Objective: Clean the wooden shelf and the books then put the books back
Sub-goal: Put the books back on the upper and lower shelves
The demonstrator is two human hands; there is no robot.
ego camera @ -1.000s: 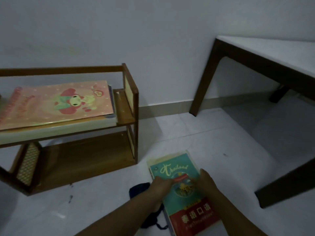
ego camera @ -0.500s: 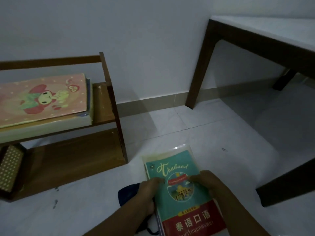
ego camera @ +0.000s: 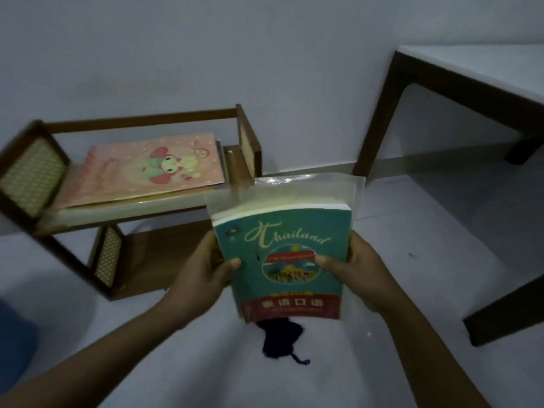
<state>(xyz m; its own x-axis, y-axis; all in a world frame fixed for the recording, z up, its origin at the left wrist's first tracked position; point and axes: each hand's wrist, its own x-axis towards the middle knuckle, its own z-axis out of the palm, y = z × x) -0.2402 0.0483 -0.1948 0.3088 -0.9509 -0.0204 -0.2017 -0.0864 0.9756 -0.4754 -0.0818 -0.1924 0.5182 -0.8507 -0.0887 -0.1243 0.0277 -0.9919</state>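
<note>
Left hand (ego camera: 206,269) gripped the left edge of the Thailand book (ego camera: 290,260), thumb curled over the cover, fingers hidden behind it. Right hand (ego camera: 357,269) gripped the right edge the same way, thumb pressed on the cover near the round picture. Both hands were clamped on the book, which was held off the floor, center of frame, cover facing the camera, top tilted away. Teal cover, red band at the bottom. A clear plastic sleeve (ego camera: 309,188) stuck up behind the book's top edge; can't tell if it wraps the book or is a separate item.

Directly below the book, lower center, a dark blue cloth (ego camera: 281,338) lay crumpled on the pale floor (ego camera: 206,363), a string trailing off to its right.

Left of center: wooden shelf (ego camera: 141,119), 2 tiers, woven end panels, against the wall (ego camera: 206,54). Upper tier carried a flat stack, pink cartoon book (ego camera: 147,169) on top. Lower tier looked bare wood.

Upper right: dark-framed table (ego camera: 459,81) with a pale top; 1 leg met the floor near the baseboard.
</note>
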